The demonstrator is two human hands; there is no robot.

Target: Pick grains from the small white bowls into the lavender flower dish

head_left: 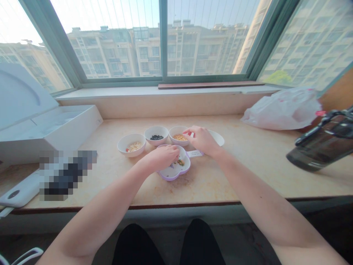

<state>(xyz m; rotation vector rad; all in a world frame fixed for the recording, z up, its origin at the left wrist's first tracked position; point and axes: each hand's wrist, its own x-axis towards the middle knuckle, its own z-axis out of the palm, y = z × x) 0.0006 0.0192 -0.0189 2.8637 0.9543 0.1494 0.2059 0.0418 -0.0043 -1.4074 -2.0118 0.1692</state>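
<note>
My left hand [164, 157] hangs over a purple-edged, scalloped bowl [173, 176], its fingers bent together and pointing down into it. A small heap of mixed grains or beans [180, 162] lies in that bowl. My right hand [200, 139] is at the right rim of a white bowl [171, 137] of yellow kernels [179, 137]. Its thumb and fingertips are drawn together over the kernels; anything between them is too small to make out. Alongside stand a bowl of black beans [156, 137] and a bowl of pale flakes or seeds [134, 146].
Partly behind my right wrist is a white dish [217, 137], with a labelled white strip [195, 153] nearby. An open white box [74, 123] and a white device [23, 189] lie left. A plastic bag [282, 110] and a tilted dark bottle [317, 147] are right.
</note>
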